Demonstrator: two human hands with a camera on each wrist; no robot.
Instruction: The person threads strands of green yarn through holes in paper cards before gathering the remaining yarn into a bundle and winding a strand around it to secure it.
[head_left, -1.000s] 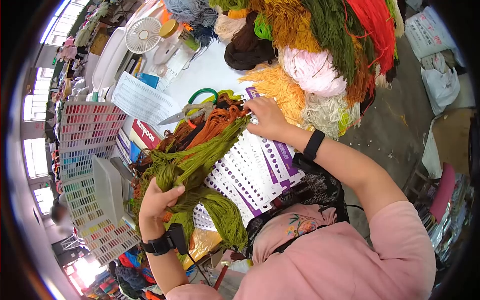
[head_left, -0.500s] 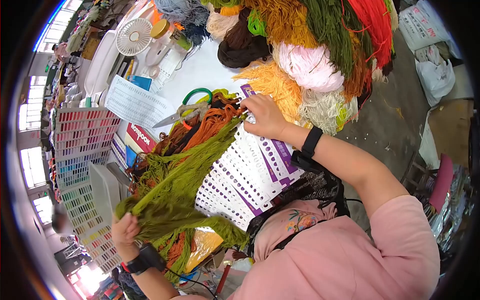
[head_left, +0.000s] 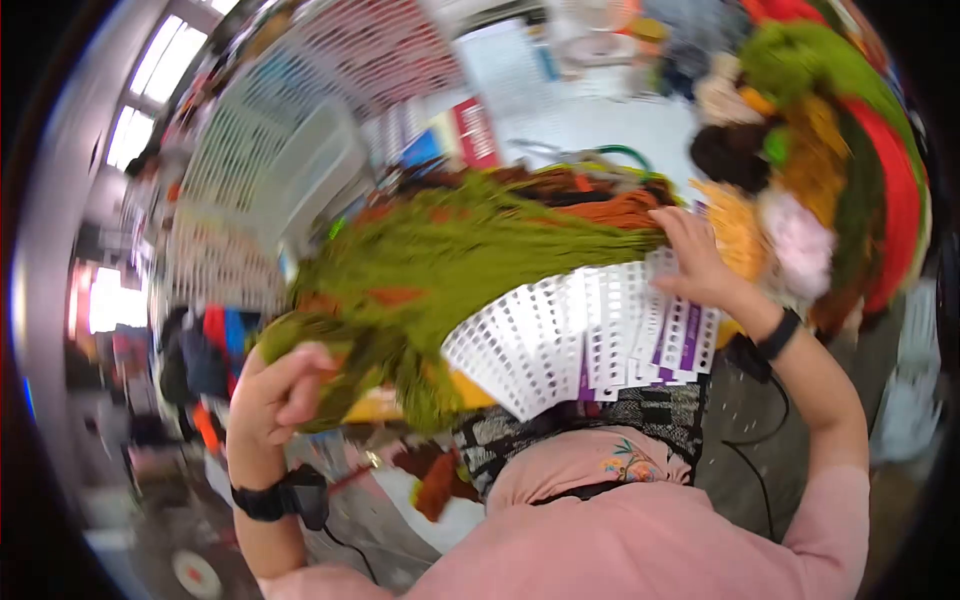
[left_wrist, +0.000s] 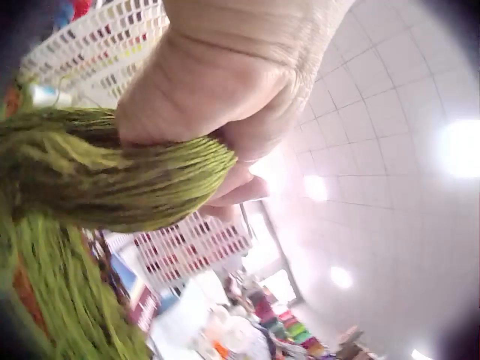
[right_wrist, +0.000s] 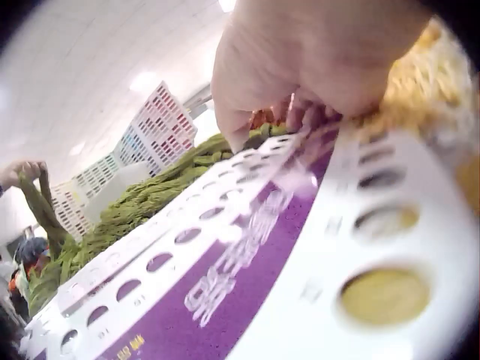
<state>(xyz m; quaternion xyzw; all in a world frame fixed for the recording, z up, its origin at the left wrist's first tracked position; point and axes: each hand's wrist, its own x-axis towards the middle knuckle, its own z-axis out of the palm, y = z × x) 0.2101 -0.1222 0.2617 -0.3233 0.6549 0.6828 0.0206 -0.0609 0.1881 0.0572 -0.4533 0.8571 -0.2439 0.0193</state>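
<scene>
My left hand [head_left: 280, 395] grips the looped end of a thick olive-green hank of yarn [head_left: 400, 260]. In the left wrist view the loop of yarn [left_wrist: 150, 187] passes round under the fingers. The hank stretches right across a fan of white-and-purple punched cards [head_left: 550, 330]. At the fan's upper right end my right hand [head_left: 705, 265] rests with thumb and fingers spread, over the card tops and the yarn's end. In the right wrist view the thumb lies beside the punched holes. Rust-orange yarn [head_left: 615, 208] runs along the hank's far side.
Green-handled scissors [head_left: 622, 152] lie behind the yarn, near a red notebook [head_left: 474, 132] and a printed sheet [head_left: 505, 70]. A white grid rack of colour samples [head_left: 225, 235] and a clear tray [head_left: 315, 170] stand left. Orange, pink and red yarn hanks [head_left: 797, 228] pile up right.
The view has swung round. The left hand has drawn the green hank out toward the left, spreading it flatter over the table. The right hand stays at the card ends, its fingers more spread.
</scene>
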